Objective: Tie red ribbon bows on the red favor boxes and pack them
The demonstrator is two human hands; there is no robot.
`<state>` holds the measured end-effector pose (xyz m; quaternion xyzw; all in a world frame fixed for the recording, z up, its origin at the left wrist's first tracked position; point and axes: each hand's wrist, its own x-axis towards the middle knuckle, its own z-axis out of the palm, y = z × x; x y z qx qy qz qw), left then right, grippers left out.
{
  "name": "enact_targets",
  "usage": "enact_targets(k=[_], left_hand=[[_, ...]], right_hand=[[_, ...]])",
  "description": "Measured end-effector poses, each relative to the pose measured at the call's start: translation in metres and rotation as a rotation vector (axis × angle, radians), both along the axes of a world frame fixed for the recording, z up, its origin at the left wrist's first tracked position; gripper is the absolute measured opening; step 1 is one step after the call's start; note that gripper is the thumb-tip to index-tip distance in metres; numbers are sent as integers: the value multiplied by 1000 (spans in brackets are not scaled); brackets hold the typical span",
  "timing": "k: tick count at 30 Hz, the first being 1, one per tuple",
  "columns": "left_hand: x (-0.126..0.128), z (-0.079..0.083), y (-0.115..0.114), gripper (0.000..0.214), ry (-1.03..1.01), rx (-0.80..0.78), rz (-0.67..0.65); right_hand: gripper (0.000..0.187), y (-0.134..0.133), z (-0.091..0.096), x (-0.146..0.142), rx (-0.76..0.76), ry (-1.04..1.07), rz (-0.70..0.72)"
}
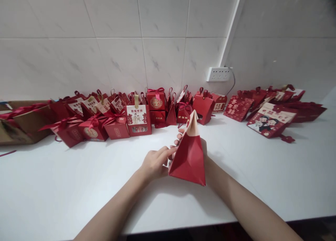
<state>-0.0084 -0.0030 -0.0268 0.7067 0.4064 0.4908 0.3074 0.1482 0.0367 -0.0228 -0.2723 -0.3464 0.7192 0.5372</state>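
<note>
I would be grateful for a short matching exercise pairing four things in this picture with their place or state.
Things:
1. Wedge-shaped red box
2. Cardboard box
3. Socket strip
4. Tabletop

Places or states:
A. Up against the tiled wall
B. A white, horizontal surface
C. At the picture's left edge
D. Between the left hand and the right hand

Pairs: 1-D, 2-C, 3-A, 4-B
</note>
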Motion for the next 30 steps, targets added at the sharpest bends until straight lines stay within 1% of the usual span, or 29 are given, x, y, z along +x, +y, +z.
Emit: enact_targets(k=[2,6,9,12,14,18,22,25,30], left_hand=[[1,1,-2,22,-71,-104,-16],[4,-6,-2,27,-199,-141,-10],[8,-9,2,39,-452,-185,-9],[10,-3,9,51,-707,-362,-24],[9,4,14,50,-780,-499,-16],[6,14,20,46,-912,-666,86],[5,14,20,43,-971,-807,85],[3,11,21,43,-965,-814,65],[1,8,22,46,-960,-794,66]], right_hand=[[21,1,1,0,-34,77,53],[18,3,5,2,-84,44,-6],[26,4,7,1,-37,38,4],[28,2,7,-3,-45,-25,44],[27,-1,7,-7,-103,-78,46],[35,-8,10,-12,-185,-107,43],[44,-9,13,-11,-235,-115,36],[48,-7,13,-10,-250,-135,33],[47,-9,14,-10,-246,-165,52]])
